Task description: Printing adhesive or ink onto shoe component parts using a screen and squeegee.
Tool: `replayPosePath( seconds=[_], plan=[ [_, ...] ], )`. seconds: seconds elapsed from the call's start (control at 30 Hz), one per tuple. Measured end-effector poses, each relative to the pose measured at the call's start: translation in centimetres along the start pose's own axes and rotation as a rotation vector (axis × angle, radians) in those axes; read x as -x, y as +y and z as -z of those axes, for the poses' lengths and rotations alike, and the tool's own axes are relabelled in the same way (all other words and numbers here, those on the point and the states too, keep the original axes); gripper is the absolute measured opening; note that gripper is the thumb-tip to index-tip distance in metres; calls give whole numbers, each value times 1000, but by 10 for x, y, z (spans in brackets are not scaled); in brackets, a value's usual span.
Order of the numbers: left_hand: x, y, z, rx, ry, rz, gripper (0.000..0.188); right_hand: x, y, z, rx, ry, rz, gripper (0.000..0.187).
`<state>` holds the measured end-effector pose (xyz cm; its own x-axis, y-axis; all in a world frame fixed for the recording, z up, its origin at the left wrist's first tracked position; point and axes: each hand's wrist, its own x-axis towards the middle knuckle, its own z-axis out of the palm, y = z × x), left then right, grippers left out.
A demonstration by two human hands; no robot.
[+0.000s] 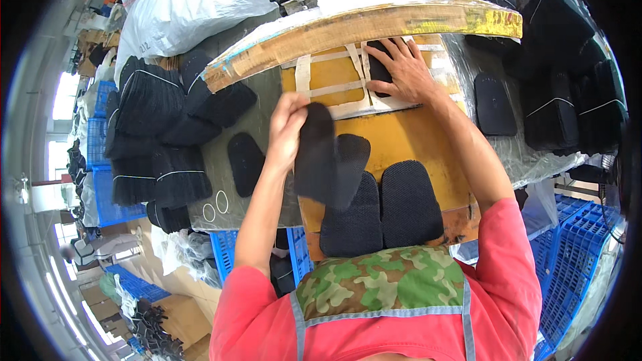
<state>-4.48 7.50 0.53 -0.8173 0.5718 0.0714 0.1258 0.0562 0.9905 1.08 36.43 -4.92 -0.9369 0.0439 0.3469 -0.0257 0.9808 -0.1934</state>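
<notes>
My left hand (286,130) pinches the upper edge of a black fabric pad (314,154) with rounded ends, slightly blurred. My right hand (406,77) lies flat with fingers spread, pressing on another black pad (376,65). That pad sits in a right-hand opening of a white frame (336,86) on a yellow board (401,135). The opening to its left shows bare yellow. Partly behind the held pad is one more dark pad (353,157). Close to my body lie two textured black pads (353,224) side by side on the board.
A raised wooden screen frame (361,27) arches over the far side of the board. Bundled black pads (160,103) stand at left, with more bundles (552,117) at right. Single pads (246,164) flank the board. Blue crates (578,247) are below the table.
</notes>
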Motion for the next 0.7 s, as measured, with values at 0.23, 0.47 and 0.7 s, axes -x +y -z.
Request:
replayPosePath(
  seconds=[0.23, 0.47, 0.7],
  plan=[
    [-102, -48, -24, -655, 213, -343, 18, 1, 2, 1, -32, -24, -26, 81],
    [-134, -62, -16, -1100, 188, -535, 21, -7, -6, 5, -80, 14, -18, 79],
    [-79, -47, -50, -1138, -41, -421, 52, -2, 2, 6, -126, -8, -38, 79]
  ],
)
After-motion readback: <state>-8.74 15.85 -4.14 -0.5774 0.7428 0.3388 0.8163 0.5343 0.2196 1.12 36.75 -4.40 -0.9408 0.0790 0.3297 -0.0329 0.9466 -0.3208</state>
